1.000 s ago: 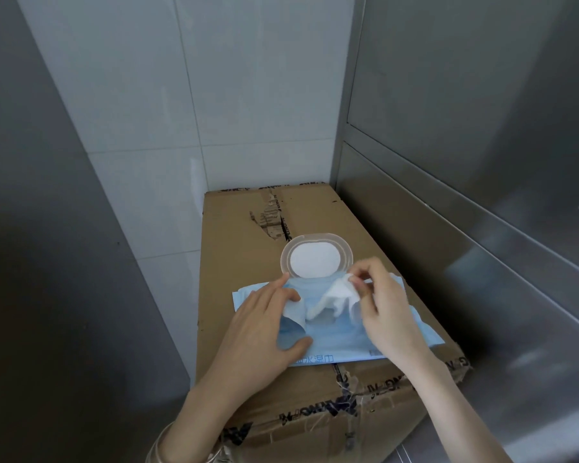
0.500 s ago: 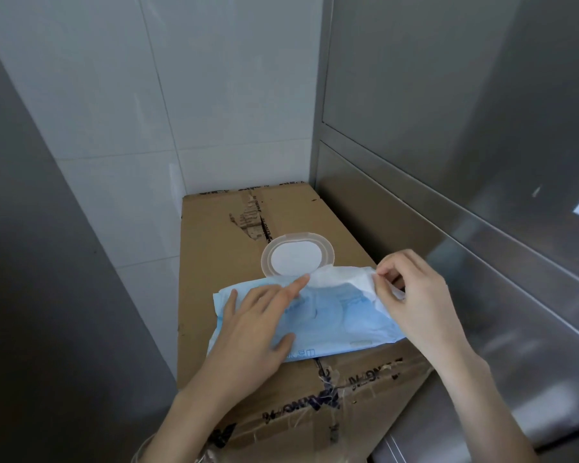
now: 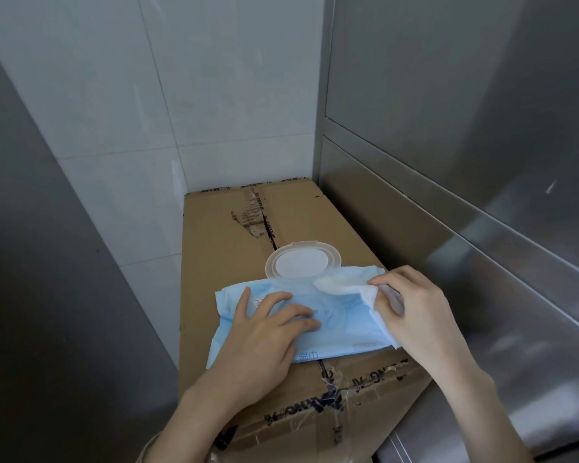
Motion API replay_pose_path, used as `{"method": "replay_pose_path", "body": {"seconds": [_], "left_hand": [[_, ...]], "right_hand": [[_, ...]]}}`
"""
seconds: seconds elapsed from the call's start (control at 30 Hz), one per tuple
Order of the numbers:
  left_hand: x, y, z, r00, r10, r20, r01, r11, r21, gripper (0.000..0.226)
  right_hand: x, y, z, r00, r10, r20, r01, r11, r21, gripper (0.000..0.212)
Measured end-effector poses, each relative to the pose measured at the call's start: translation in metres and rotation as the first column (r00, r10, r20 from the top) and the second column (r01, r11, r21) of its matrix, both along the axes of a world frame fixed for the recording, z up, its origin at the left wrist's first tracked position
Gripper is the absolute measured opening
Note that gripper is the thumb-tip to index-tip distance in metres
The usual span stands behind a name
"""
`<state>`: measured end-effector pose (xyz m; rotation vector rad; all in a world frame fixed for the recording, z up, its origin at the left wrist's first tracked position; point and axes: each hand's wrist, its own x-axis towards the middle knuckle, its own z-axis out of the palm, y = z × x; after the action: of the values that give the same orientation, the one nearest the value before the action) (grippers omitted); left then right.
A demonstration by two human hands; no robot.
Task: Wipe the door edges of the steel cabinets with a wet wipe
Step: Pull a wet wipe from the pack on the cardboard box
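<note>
Wet wipe (image 3: 345,289): white, crumpled, stretched from the pack's round opening off to the right, its far end pinched between thumb and fingertips of the right hand (image 3: 411,309). Wipe pack (image 3: 335,335): blue, soft, lying flat on a cardboard box (image 3: 234,235); its clear flip lid (image 3: 303,264) stands open at the back. Left hand (image 3: 264,332): flat on the pack, fingers spread and straight, pressing down, gripping nothing. Whether the wipe's tail is free of the opening or caught with the next sheet cannot be made out; the folds hide it. Judgement: step in hand is drawing out one sheet. To do it well, keep the left palm's weight near the opening so the pack does not lift, pull low and sideways in one steady draw, and stop if a second sheet follows. Steel cabinet (image 3: 482,248) stands just beside the box on the right, its door edges not yet wiped; tiled wall (image 3: 147,95) behind.
</note>
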<state>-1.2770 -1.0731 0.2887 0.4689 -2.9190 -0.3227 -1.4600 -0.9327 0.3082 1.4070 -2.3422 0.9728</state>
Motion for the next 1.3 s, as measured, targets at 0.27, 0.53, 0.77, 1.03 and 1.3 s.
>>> {"method": "replay_pose_path", "body": {"seconds": [0.27, 0.53, 0.77, 1.03, 1.3], "left_hand": [[-0.003, -0.006, 0.015, 0.875, -0.017, -0.484, -0.043, 0.993, -0.112, 0.044], [-0.019, -0.017, 0.03, 0.941, 0.101, -0.323, -0.079, 0.994, 0.079, 0.079], [0.001, 0.0, 0.028, 0.931, 0.011, -0.364, 0.001, 0.999, 0.033, 0.036], [0.002, -0.001, 0.002, 0.986, 0.0, -0.169, 0.019, 0.994, 0.112, 0.033], [0.004, 0.0, 0.015, 0.978, -0.064, -0.196, 0.06, 0.998, -0.023, 0.028]], "right_hand": [[-0.006, 0.003, 0.01, 0.996, -0.094, 0.01, 0.094, 0.973, -0.211, 0.013], [-0.005, -0.001, 0.024, 0.985, -0.159, 0.064, 0.171, 0.886, -0.431, 0.016], [0.001, -0.008, 0.023, 0.996, -0.069, 0.059, 0.088, 0.886, -0.455, 0.009], [0.011, -0.016, 0.001, 0.998, -0.018, 0.068, 0.035, 0.962, -0.27, 0.013], [0.019, -0.013, -0.006, 0.995, 0.009, 0.097, 0.01, 0.982, -0.189, 0.012]]}}
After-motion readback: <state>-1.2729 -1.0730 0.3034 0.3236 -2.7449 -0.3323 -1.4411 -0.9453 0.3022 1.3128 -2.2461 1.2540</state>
